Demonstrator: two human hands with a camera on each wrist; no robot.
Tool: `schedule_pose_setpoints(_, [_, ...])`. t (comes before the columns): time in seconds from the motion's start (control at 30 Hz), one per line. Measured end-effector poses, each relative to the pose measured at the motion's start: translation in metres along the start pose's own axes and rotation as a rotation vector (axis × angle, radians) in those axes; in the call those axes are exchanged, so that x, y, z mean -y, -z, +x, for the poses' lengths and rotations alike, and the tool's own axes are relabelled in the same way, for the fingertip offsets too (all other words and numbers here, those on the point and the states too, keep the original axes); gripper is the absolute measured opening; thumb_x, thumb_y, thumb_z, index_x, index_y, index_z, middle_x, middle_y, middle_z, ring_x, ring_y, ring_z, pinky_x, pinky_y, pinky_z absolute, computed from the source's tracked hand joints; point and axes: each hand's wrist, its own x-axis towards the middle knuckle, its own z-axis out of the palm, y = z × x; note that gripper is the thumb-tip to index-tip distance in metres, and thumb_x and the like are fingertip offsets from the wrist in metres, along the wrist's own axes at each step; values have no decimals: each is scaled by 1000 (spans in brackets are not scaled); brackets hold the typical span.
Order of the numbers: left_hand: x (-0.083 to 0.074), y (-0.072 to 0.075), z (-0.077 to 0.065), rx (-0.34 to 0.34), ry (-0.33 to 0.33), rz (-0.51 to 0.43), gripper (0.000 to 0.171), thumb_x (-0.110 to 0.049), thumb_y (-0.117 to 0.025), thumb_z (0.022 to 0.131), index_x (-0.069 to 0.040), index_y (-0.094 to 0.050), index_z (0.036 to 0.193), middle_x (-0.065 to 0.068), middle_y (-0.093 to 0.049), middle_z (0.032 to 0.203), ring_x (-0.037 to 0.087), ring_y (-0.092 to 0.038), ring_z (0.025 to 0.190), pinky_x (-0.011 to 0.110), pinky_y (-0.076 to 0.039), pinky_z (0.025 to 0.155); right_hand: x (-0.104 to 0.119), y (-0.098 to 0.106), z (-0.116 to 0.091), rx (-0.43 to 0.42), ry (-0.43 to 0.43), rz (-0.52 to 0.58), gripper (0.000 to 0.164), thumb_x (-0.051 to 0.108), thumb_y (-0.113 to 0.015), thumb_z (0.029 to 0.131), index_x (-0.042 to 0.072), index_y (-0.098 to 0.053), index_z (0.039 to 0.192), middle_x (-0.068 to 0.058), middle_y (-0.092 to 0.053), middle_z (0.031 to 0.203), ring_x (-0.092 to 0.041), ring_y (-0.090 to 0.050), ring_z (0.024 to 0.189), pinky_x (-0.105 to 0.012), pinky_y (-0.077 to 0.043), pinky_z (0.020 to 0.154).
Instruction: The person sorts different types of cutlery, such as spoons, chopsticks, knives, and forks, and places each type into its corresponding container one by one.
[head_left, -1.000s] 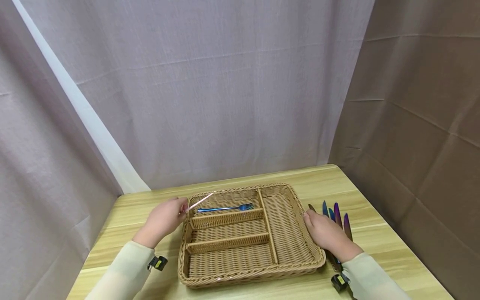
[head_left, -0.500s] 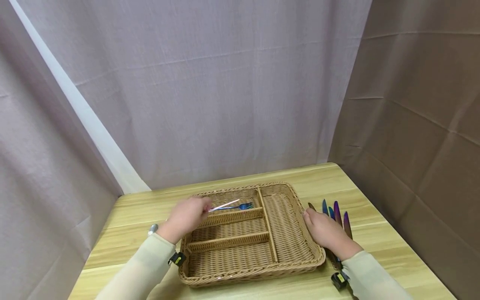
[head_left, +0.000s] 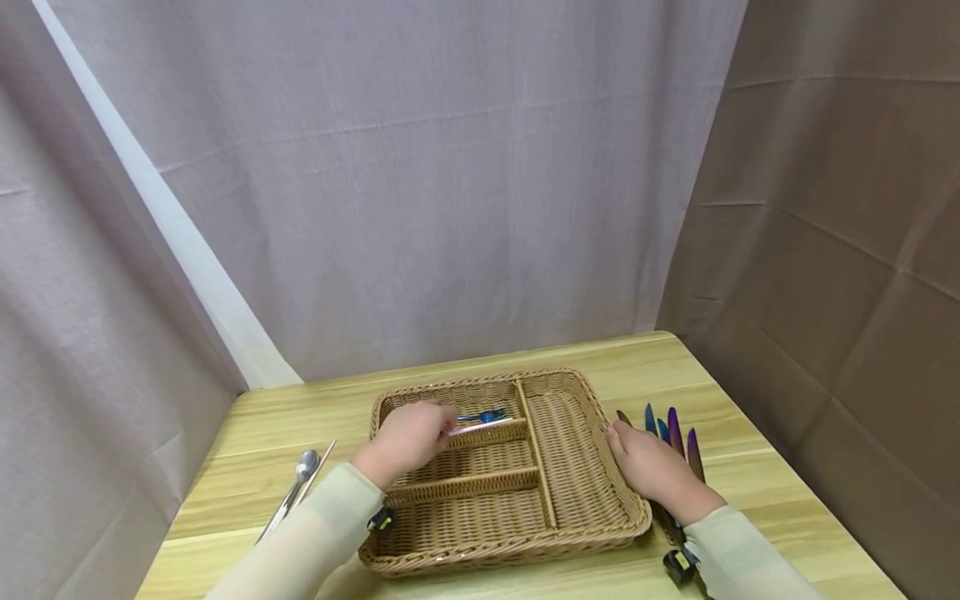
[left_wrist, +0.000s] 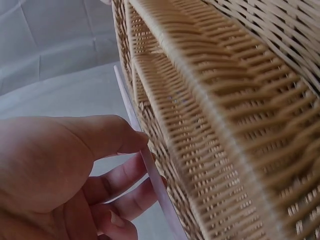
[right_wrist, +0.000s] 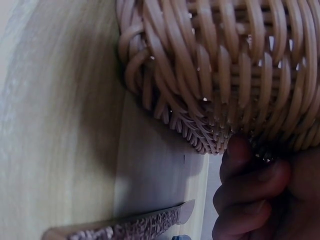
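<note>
My left hand [head_left: 412, 437] is over the upper left compartment of a wicker cutlery tray [head_left: 551, 512]. Between thumb and fingertips it pinches a slim pink stick [head_left: 487, 425], chopstick-like; its tapered length runs along the wicker in the left wrist view. Just beyond the stick lies a small blue fork [head_left: 491, 415], its handle hidden behind the hand. At the tray's right side my right hand [head_left: 652, 467] holds the rim, thumb on top; the right wrist view shows curled fingers [right_wrist: 245, 195] against the outer wall.
Several knives with blue, purple and brown blades [head_left: 675, 427] lie right of the tray, partly under the right hand. A silver spoon [head_left: 306, 465] and another pink stick [head_left: 324, 460] lie on the wooden table [head_left: 247, 433] at left. Curtains [head_left: 450, 208] surround the table.
My left hand has moved right from the tray's left rim, carrying the pink stick down in front of the fork. The spoon at left has come into sight. The right hand stays put.
</note>
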Motion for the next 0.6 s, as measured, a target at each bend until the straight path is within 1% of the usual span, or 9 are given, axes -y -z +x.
schedule_pose_setpoints(0.1, [-4,-1,3,5,-12,-5,26,-9,-68,79,-24,-48,73,-9,-46,63,10,-40,56,27,-33,45,0,-1,0,-6,2,-5,42,33,-26,108,4,-56,114,-2,-55,70,-16,-57,69,-41,-48,61])
schedule_pose_setpoints(0.17, [-6,-4,4,11,-8,-6,26,-7,-67,80,-23,-47,72,-8,-43,63,10,-37,55,26,-30,44,0,-1,0,-9,4,-8,44,34,-26,108,3,-56,118,-2,-58,73,-17,-59,75,-43,-50,64])
schedule_pose_setpoints(0.23, [-8,-6,5,22,-6,-7,25,-5,-66,80,-22,-48,72,-8,-44,63,10,-37,54,26,-30,43,0,-2,0,-7,3,-7,45,35,-26,108,2,-55,119,-2,-58,73,-17,-59,76,-44,-50,65])
schedule_pose_setpoints(0.3, [-9,-9,6,36,-3,-10,24,-4,-64,79,-22,-50,72,-7,-46,63,10,-39,53,25,-32,42,1,-2,0,0,-2,-2,45,35,-25,108,3,-55,117,-2,-56,70,-16,-57,72,-43,-49,64])
schedule_pose_setpoints(0.43, [-12,-15,9,50,-24,-11,22,-5,-63,81,-23,-53,74,-8,-53,65,9,-43,53,25,-37,42,1,-1,0,0,-7,1,44,34,-26,108,3,-55,116,-2,-52,66,-14,-54,66,-41,-47,61])
schedule_pose_setpoints(0.53, [-12,-19,11,54,-32,-2,22,-6,-63,83,-24,-54,73,-9,-53,65,8,-42,52,24,-37,43,1,-1,0,-9,-2,0,43,33,-26,108,3,-56,116,-1,-54,68,-14,-55,67,-41,-48,61])
schedule_pose_setpoints(0.6, [-13,-20,12,55,-31,3,23,-7,-63,84,-24,-53,72,-9,-51,63,8,-40,51,24,-35,42,1,-1,-1,-14,6,3,42,32,-27,108,3,-56,115,-2,-55,68,-14,-56,67,-42,-49,62])
